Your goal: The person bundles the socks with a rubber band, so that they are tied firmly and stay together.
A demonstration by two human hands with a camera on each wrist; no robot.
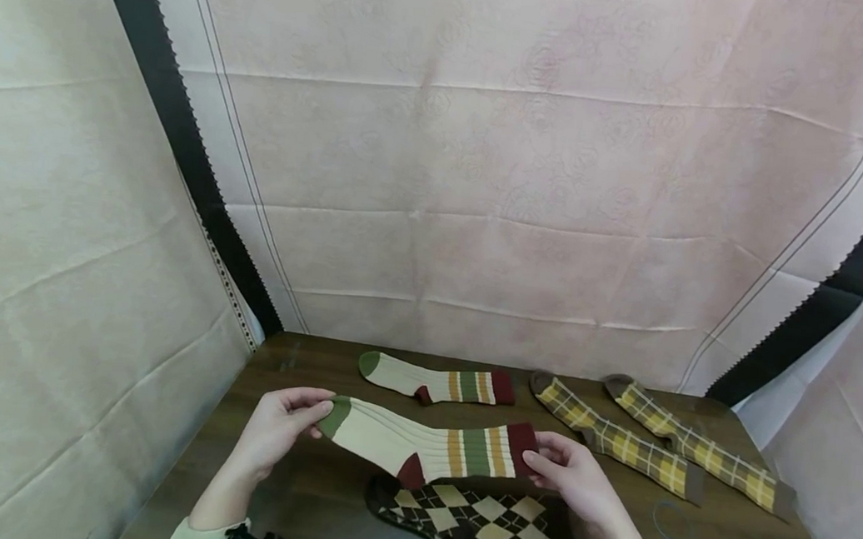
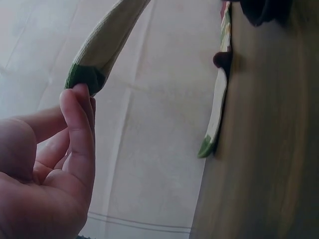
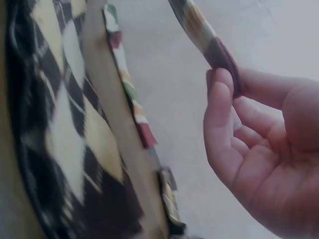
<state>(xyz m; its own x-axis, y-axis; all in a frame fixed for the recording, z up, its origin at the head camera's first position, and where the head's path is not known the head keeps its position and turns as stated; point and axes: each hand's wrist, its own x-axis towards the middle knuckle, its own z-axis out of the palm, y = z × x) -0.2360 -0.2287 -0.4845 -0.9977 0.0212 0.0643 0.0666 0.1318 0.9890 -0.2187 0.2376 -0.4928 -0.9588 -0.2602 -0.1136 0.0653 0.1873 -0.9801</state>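
Note:
A cream sock (image 1: 390, 435) with a green toe, maroon heel and cuff, and green and orange stripes is stretched between my two hands above the table. My left hand (image 1: 278, 426) pinches its green toe between thumb and fingers; the left wrist view shows this toe (image 2: 84, 77) at the fingertips. At the other end, my right hand (image 1: 575, 476) pinches the maroon cuff (image 3: 223, 59). Behind it lies a matching cream sock (image 1: 401, 376), flat on the table. Below the held sock, nearer me, is a dark argyle sock (image 1: 489, 520) with beige diamonds, partly covered along its upper edge.
Two yellow and grey plaid socks (image 1: 637, 452) lie slantwise on the right of the dark wooden table (image 1: 309, 511). A thin blue ring (image 1: 673, 523) is near them. Pale cloth (image 1: 483, 181) hangs behind the table and at both sides.

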